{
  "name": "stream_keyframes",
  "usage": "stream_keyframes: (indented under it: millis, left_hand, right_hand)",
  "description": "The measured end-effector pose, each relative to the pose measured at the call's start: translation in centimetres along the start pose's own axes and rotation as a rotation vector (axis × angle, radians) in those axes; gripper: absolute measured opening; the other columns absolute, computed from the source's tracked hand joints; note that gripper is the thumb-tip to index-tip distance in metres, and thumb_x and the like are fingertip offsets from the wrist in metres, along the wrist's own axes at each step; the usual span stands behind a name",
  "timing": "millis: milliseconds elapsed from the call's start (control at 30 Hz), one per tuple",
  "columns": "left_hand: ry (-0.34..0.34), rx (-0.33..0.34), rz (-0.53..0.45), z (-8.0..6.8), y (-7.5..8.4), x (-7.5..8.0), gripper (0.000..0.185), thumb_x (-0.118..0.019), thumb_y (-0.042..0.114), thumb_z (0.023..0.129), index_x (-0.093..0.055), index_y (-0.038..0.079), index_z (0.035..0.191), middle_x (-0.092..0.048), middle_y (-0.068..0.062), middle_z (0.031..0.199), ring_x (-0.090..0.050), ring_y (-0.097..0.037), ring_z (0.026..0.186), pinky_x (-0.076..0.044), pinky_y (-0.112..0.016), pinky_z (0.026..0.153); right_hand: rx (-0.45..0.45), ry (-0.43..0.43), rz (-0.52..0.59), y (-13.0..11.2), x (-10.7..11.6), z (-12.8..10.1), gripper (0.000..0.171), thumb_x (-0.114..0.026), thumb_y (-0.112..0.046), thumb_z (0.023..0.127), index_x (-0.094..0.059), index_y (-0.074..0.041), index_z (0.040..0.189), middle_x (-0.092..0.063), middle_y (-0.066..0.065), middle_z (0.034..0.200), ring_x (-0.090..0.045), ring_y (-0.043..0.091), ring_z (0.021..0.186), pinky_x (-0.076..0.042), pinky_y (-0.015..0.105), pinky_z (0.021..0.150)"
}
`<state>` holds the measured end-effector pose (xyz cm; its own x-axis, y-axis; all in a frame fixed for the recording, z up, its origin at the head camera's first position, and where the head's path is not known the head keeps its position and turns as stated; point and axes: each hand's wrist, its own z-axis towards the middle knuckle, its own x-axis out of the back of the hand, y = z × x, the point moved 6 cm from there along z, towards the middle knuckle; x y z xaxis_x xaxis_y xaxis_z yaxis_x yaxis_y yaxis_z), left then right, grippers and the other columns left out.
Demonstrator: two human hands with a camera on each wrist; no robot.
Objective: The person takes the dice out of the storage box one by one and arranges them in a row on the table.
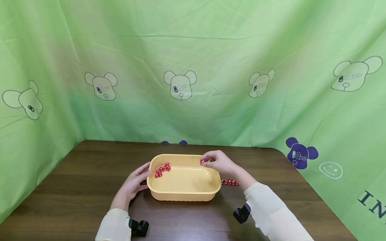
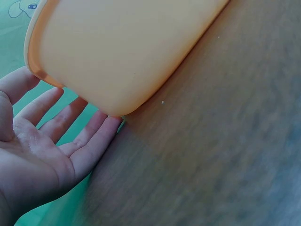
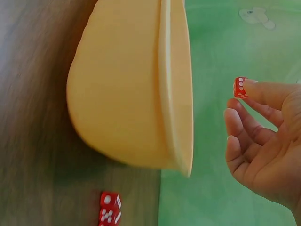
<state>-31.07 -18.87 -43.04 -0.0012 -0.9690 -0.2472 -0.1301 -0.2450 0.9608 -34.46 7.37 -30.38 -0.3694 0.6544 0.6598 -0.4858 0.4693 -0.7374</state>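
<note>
Nearest the person, the bare front strip of the dark wooden table (image 1: 75, 201) lies open between the two cream sleeves. Just beyond it the left hand (image 1: 134, 182) rests with fingers straight and relaxed, fingertips against the left wall of the yellow plastic tub (image 1: 184, 195); it grasps nothing. The tub sits near the table's middle, with free tabletop on every side. On the table to the tub's right, just beside its outer wall and partly hidden by the right wrist, lies a short row of red dice (image 1: 230, 182). Inside the tub, a cluster of red dice (image 1: 162, 169) lies at the far-left corner. Above the far-right rim, the right hand (image 1: 218, 162) pinches a single red die (image 1: 202, 162) between thumb and fingertip. Behind, a green curtain (image 1: 193, 67) closes off the table's back and sides.
</note>
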Motion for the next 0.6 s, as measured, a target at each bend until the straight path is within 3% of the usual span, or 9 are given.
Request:
stream_keyframes:
  millis: [167,600]
  left_hand:
    - [0.011,0.003,0.006,0.0,-0.1,0.1,0.049,-0.05,0.013,0.087,-0.034,0.009,0.133,-0.035,-0.017,0.13,-0.042,-0.03,0.109,-0.043,-0.042,0.074]
    - [0.001,-0.008,0.021,-0.1,-0.1,0.1,0.05,-0.05,0.014,0.087,-0.032,0.008,0.133,-0.034,-0.018,0.13,-0.042,-0.031,0.109,-0.043,-0.043,0.075]
  right_hand:
    - [0.037,0.025,-0.054,3.1,0.8,-0.6,0.013,-0.061,-0.008,0.079,-0.063,0.001,0.088,-0.06,0.002,0.079,-0.052,0.015,0.073,-0.043,0.027,0.065]
    - [-0.014,0.146,-0.05,6.6,3.6,-4.6,0.017,-0.063,-0.005,0.077,-0.061,0.006,0.089,-0.061,0.009,0.081,-0.054,0.016,0.074,-0.044,0.025,0.063]
